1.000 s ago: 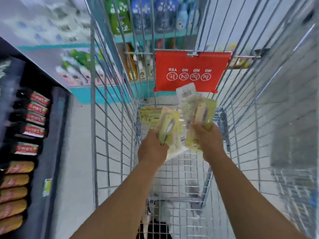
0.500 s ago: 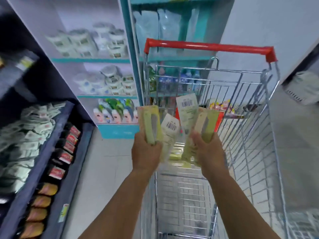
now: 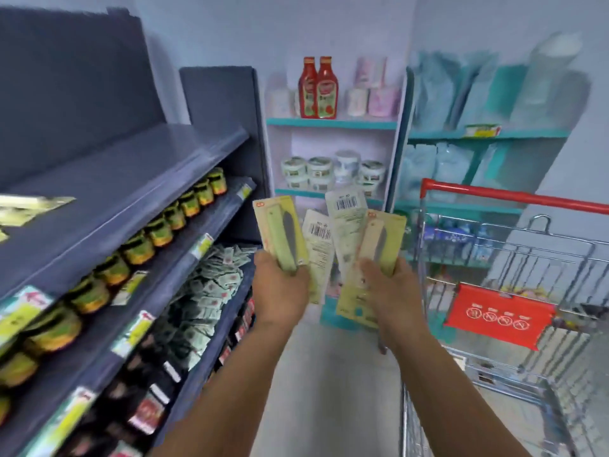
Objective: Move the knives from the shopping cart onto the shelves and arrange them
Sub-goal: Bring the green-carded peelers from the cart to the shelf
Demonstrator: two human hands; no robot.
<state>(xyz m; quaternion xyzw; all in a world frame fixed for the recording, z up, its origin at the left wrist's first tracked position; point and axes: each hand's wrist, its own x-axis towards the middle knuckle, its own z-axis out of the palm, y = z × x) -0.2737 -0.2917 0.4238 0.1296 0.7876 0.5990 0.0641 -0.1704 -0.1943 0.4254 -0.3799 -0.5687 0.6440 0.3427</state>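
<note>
Nearest me: I am holding both hands up at chest height, well clear of the shopping cart (image 3: 514, 206) off to the right of my fingers.

Left hand (image 3: 280, 288): fingers are curling round the bottom ends of two knife packs (image 3: 285, 232), one showing its blade side, the one behind showing a barcoded back. Right hand (image 3: 390, 291): fingers are wrapping the lower part of another fan of packs (image 3: 379, 245), one blade-side out and at least one back-side out. Exact count in this hand I cannot tell; the cards are overlapping.

Handling, my judgement: these are reading as light, flat carded blister packs, fairly stiff along their length but liable to slide over each other when fanned. The glossy faces are probably slippery. Best hold is where I am taking them now, low on the card over the handle end, thumb across the front. Blades are sealed, so no cut risk while the packs stay intact.

Looks: pale yellow-green cards, each carrying a knife with a light handle and a grey blade pointing up from my fingers.

Farther out, left of my fingers: dark blue shelves (image 3: 138, 179), the upper one largely bare with a few yellowish packs (image 3: 29, 209) blurred at its near end. I am judging that as the drop spot. Below it, a row of jars (image 3: 158, 230).
</note>
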